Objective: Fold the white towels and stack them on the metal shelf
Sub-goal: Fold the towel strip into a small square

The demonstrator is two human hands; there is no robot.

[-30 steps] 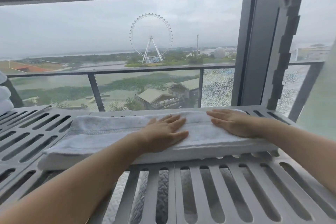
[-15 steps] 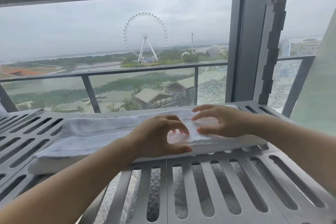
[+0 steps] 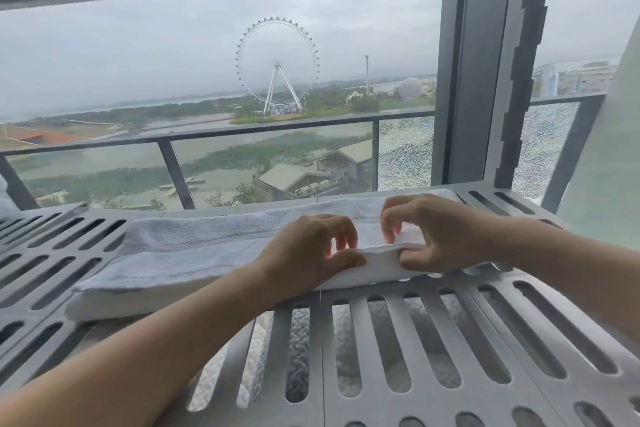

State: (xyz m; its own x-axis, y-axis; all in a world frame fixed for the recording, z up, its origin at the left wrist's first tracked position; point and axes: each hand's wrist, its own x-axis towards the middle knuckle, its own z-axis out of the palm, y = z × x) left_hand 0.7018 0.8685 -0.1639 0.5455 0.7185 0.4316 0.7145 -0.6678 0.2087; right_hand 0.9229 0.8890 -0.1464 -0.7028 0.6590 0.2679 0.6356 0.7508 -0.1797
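left hand [image 3: 304, 253], right hand [image 3: 446, 236] now pinch part-hidden towel [image 3: 194, 246]

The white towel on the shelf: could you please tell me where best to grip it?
Pinch the near long edge of the white towel from the near side, where the left hand and right hand pinch it: it lies as a long flat band across the metal shelf.

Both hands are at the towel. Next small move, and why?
Probably lift the pinched near edge and fold the right end leftward: left hand and right hand both pinch the white towel, which lies long and narrow on the metal shelf.
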